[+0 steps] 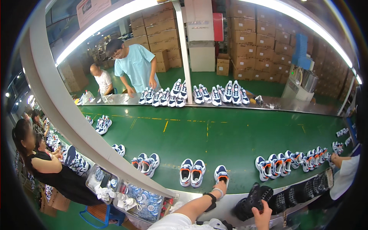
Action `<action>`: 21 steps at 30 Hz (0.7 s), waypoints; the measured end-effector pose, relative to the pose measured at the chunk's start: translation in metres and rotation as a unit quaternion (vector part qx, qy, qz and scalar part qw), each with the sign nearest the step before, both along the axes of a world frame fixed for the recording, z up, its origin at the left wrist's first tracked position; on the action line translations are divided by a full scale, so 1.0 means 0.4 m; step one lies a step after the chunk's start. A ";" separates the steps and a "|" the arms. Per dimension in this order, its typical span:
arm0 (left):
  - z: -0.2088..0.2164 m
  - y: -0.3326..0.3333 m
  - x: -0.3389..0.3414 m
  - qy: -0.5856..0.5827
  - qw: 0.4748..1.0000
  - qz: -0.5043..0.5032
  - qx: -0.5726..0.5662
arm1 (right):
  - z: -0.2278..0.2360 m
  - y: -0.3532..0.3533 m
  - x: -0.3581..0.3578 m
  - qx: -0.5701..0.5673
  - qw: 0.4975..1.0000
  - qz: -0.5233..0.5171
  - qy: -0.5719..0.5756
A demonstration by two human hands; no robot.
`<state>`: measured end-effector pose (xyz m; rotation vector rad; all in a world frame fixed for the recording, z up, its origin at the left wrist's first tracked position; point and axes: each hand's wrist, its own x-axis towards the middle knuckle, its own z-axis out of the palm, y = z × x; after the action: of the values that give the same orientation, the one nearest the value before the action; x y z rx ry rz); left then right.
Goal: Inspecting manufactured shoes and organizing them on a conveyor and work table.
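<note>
My left hand (221,186) had its fingers tucked inside a blue and white shoe (220,171), but I could not tell how tight they gripped. The shoe sat near my edge of the green table (230,134). My right hand (263,216) held a black thing with holes (252,198). A pair of shoes (192,172) stood just left. A loose thumb might have dropped the black thing; a hard push might have knocked the shoe into that pair.

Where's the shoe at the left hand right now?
Head view, lower half, right of centre: the shoe sits near the green belt's near edge, left hand at its heel, just right of a similar pair.
</note>
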<state>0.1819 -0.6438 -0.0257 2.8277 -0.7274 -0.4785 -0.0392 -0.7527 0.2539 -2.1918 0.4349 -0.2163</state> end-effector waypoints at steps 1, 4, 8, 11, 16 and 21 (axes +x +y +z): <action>-0.043 0.006 0.012 0.006 0.999 0.036 -0.018 | 0.016 0.034 0.007 -0.017 0.999 0.021 0.022; -0.064 0.002 0.032 0.044 0.997 0.018 -0.054 | -0.001 0.074 0.005 -0.039 0.997 0.056 0.034; -0.062 0.034 0.021 0.079 0.994 -0.026 -0.071 | 0.010 0.112 -0.002 -0.047 0.997 0.054 0.004; -0.044 0.028 0.012 0.106 0.991 -0.043 -0.065 | -0.106 0.058 0.015 -0.012 1.000 -0.006 -0.010; -0.085 0.032 0.030 0.080 0.994 -0.009 -0.073 | -0.062 0.078 0.141 -0.159 0.986 0.036 -0.037; -0.029 0.014 -0.006 0.005 0.983 -0.015 -0.183 | -0.152 0.055 0.268 -0.292 0.955 0.015 0.053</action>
<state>0.1793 -0.6381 -0.0373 2.4726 -0.7670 -0.3236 0.0678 -0.7306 0.1930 -2.7991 0.4340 -0.2327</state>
